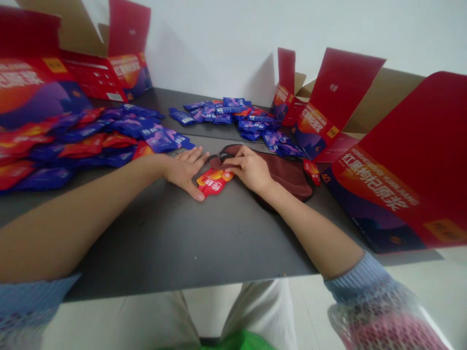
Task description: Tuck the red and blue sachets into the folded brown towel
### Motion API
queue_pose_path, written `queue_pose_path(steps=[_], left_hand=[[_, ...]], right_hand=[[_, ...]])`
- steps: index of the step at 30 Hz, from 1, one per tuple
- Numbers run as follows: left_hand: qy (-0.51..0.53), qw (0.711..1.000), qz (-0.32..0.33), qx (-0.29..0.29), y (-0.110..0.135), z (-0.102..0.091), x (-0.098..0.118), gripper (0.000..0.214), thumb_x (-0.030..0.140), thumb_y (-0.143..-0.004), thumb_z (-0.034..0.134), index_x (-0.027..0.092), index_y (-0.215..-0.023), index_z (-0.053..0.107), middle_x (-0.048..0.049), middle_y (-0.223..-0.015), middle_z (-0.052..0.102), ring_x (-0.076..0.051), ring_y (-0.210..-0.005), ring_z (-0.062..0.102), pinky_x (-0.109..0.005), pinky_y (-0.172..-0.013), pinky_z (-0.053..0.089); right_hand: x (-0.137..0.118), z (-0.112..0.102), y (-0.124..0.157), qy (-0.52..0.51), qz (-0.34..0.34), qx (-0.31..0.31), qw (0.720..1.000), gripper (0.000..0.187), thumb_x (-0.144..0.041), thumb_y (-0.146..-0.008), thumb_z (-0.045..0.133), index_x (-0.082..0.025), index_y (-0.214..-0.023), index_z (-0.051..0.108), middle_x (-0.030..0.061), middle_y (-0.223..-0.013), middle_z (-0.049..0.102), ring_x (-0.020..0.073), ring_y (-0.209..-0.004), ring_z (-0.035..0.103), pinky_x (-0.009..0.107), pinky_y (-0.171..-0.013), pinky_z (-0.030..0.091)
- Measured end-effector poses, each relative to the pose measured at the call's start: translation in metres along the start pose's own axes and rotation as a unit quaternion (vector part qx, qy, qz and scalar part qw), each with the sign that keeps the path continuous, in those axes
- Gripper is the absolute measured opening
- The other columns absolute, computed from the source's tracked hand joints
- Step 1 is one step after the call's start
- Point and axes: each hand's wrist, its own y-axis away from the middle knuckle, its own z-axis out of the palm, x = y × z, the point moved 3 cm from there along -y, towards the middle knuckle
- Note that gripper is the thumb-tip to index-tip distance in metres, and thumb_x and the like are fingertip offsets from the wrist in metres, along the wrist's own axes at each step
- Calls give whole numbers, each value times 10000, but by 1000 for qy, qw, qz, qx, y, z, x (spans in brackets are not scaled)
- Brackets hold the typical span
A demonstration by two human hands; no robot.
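A red and orange sachet (213, 183) with white characters lies flat on the dark table, between my hands. My left hand (184, 172) rests on the tabletop with its fingers spread, its thumb at the sachet's left edge. With thumb and fingers, my right hand (251, 167) pinches the near-left part of a brown cloth with black edging (288, 175), just above the sachet. The cloth spreads out to the right beneath that hand and wrist. Another small red sachet (312, 171) peeks out at the cloth's right end.
Blue and red sachets are heaped at the left (87, 141). More blue sachets (222, 114) lie along the back. Open red cartons stand at the left (32, 82), back left (127, 68) and right (397, 184). A white wall (215, 43) rises behind the grey table (175, 238).
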Motion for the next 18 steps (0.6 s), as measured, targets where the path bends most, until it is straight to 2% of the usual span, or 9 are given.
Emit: queue_pose_path(steps=[3,6,12,18], left_hand=[[-3,1000,0,-3,2,0,1,1518,888,-539,600,56,-1552,-164,-266,-1573,-245,-432,-1472,-174,-553,-1191,49],[-5,1000,-4,-5,4,-2,3,1508,873,-555,613,45,-1553,-156,-275,-1572,-244,-420,-1478,-171,-552,-1191,47],[-10,1000,-6,-9,3,-4,6,1549,900,-518,600,26,-1548,-157,-285,-1563,-248,-415,-1472,-187,-547,-1193,52],[-13,1000,-22,-15,3,-4,4,1562,904,-476,596,45,-1564,-124,-267,-1588,-202,-415,-1476,-171,-515,-1204,65]], right_hand=[[25,0,-5,-3,56,-2,998,278,-417,-894,648,-377,-1157,727,31,-1060,661,210,-973,597,310,-789,448],[33,-1,-6,-11,36,10,999,286,-425,-900,639,-365,-1167,722,20,-1133,673,210,-1028,601,300,-813,446],[21,-4,2,35,-58,16,998,348,-493,-902,603,-298,-1160,733,51,-1007,644,188,-917,593,280,-725,417],[9,-7,7,37,-74,67,994,397,-522,-932,525,-272,-1159,733,52,-952,635,184,-919,583,279,-734,419]])
